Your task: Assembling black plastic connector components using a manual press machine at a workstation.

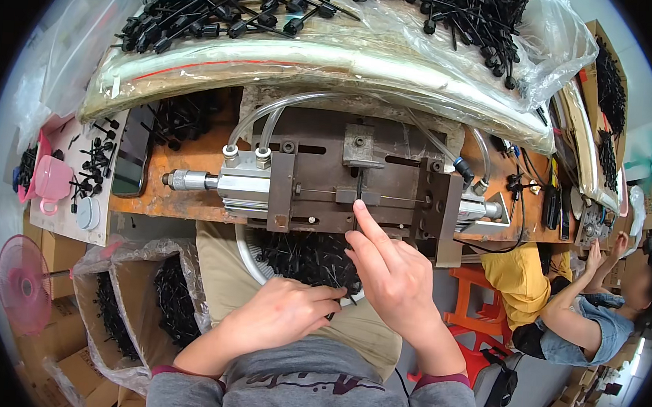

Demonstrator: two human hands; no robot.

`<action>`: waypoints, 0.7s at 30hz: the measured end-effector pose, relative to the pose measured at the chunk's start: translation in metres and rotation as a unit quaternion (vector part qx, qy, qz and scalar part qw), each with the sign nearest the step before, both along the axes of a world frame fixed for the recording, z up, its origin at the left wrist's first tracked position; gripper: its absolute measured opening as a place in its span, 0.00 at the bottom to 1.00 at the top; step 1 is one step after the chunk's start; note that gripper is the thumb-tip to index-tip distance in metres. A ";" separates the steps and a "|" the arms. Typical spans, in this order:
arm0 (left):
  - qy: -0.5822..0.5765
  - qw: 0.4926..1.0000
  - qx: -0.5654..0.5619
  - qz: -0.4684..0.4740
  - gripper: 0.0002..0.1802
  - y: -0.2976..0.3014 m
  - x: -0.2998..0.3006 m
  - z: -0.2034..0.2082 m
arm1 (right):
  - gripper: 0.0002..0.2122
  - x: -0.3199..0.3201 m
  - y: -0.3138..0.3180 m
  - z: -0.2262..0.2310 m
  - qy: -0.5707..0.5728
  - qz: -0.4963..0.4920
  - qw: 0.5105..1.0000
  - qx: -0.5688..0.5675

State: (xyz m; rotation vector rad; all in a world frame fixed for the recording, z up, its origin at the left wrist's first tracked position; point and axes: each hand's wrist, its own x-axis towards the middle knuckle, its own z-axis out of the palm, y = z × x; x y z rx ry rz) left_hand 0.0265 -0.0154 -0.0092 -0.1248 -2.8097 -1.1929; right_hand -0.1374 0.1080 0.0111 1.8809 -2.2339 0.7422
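Note:
My right hand (pixel 395 276) reaches up to a dark metal fixture (pixel 319 140) with its index finger stretched out. The fingertip touches a slim black plastic part (pixel 359 182) at the small centre clamp (pixel 347 195); the other fingers bend loosely beneath, and the thumb is mostly hidden. In my lap, my left hand (pixel 289 311) lies over a round tub (pixel 247 255) of black plastic parts (pixel 304 258). Its fingers are drawn together on a black part at the pile's near edge, partly hidden by the fingers.
Silver air cylinders (pixel 243 186) with clear hoses flank the fixture. Behind it, black stemmed parts (pixel 278 6) heap on a plastic-covered board. A phone (pixel 132 151) and pink cup (pixel 53 179) stand left, above bagged boxes (pixel 141 297). Another person (pixel 580 316) sits right, beside red stools (pixel 476 310).

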 end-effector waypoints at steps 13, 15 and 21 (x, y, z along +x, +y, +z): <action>-0.021 0.998 0.058 -0.013 0.12 0.007 -0.005 -0.026 | 0.14 -0.010 -0.015 0.047 0.022 0.089 0.994 0.054; -0.018 0.998 0.064 -0.008 0.20 0.007 -0.002 -0.026 | 0.17 -0.014 -0.030 0.079 0.059 0.111 0.992 -0.011; 0.054 0.994 0.094 0.031 0.30 0.013 0.002 -0.026 | 0.21 -0.082 -0.147 0.125 0.137 0.077 0.977 -0.143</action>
